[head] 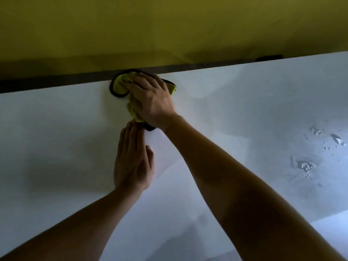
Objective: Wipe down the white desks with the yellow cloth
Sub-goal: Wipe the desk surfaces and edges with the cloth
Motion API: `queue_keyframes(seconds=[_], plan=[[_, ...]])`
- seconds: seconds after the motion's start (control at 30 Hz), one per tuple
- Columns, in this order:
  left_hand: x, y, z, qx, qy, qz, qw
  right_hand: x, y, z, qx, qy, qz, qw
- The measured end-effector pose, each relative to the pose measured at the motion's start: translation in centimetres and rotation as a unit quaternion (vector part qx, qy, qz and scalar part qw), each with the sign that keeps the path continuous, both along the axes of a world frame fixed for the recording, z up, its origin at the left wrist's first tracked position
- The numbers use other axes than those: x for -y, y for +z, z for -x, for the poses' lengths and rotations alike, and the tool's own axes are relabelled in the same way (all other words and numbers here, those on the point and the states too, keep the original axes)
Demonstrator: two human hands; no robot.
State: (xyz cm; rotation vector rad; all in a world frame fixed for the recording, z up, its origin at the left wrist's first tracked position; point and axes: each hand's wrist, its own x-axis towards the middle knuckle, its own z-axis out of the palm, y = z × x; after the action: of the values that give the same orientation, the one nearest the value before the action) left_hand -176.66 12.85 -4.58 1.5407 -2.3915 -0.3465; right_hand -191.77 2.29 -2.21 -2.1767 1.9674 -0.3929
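The right hand (150, 100) presses flat on the yellow cloth (120, 85) at the table's (244, 102) far edge; the flat left hand (131, 159) rests nearer, fingertips by the cloth.

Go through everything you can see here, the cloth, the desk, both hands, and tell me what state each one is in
Yellow cloth: bunched, lying on the desk at its far edge, under the right hand.
White desk: partly wet, with water droplets on its right side.
Right hand: fingers spread, pressing down on the cloth.
Left hand: flat on the desk, fingers straight, fingertips near the cloth's near end.

Both hands (150, 100) (132, 159) flat, fingers extended
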Motion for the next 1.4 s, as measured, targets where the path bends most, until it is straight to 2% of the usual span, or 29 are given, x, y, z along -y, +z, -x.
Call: queue_keyframes(seconds=[0.07, 0.17, 0.23, 0.33, 0.4, 0.47, 0.5, 0.57, 0.67, 0.73, 0.77, 0.83, 0.9, 1.03, 1.17, 1.27, 1.4], plan=[[0.0, 0.1, 0.1, -0.001, -0.001, 0.001, 1.0, 0.0, -0.2, 1.2, 0.003, 0.001, -0.003, 1.0], [0.0, 0.3, 0.2, 0.0, -0.007, 0.003, 1.0, -1.2, -0.3, 6.1, 0.027, -0.137, 0.015, 0.99], [0.1, 0.4, 0.1, 0.004, -0.012, -0.004, 1.0, -1.9, -0.3, 11.3, 0.002, -0.254, 0.008, 0.967], [0.1, 0.3, 0.2, 0.005, -0.014, -0.006, 1.0, -3.0, -0.4, 19.2, -0.028, -0.403, -0.032, 0.914], [0.1, 0.1, 0.2, 0.005, -0.015, -0.004, 1.0, -3.7, -0.6, 21.2, -0.009, -0.455, -0.022, 0.89], [0.1, 0.1, 0.2, 0.008, -0.017, -0.003, 1.0, -3.5, -0.7, 20.0, -0.005, -0.477, -0.016, 0.879], [0.1, 0.0, 0.2, 0.01, -0.015, -0.004, 1.0, -3.2, -0.6, 18.3, -0.012, -0.476, -0.023, 0.879], [0.0, 0.1, 0.2, 0.008, -0.013, -0.003, 1.0, -2.6, -0.3, 13.6, -0.034, -0.42, -0.032, 0.906], [-0.1, 0.1, 0.1, 0.006, -0.012, 0.005, 1.0, -1.9, 0.1, 5.0, 0.0, -0.236, 0.004, 0.972], [-0.1, 0.0, 0.1, 0.005, -0.009, 0.011, 1.0, -1.8, 0.0, 1.3, 0.028, -0.135, 0.014, 0.99], [-0.1, 0.0, 0.1, 0.006, -0.009, 0.011, 1.0, -2.1, -0.1, 0.9, 0.029, -0.114, 0.009, 0.993], [-0.3, 0.1, 0.0, 0.004, -0.009, 0.011, 1.0, -3.3, -0.2, 2.3, 0.031, -0.125, 0.012, 0.992], [-0.3, 0.2, 0.0, 0.006, -0.013, 0.007, 1.0, -5.6, -0.2, 5.4, 0.034, -0.186, 0.02, 0.982], [-0.4, 0.4, 0.0, 0.003, -0.02, 0.003, 1.0, -11.9, -0.1, 14.6, 0.016, -0.369, -0.027, 0.929], [-0.5, 0.0, -0.1, -0.002, -0.036, 0.022, 0.999, -17.2, -0.1, 19.4, 0.03, -0.464, -0.028, 0.885], [-0.6, 0.0, -0.2, -0.005, -0.04, 0.033, 0.999, -18.1, 0.1, 14.7, 0.029, -0.474, -0.031, 0.88], [-0.7, 0.2, -0.3, -0.01, -0.041, 0.04, 0.998, -19.4, -0.1, 2.3, 0.086, -0.344, 0.038, 0.934]])
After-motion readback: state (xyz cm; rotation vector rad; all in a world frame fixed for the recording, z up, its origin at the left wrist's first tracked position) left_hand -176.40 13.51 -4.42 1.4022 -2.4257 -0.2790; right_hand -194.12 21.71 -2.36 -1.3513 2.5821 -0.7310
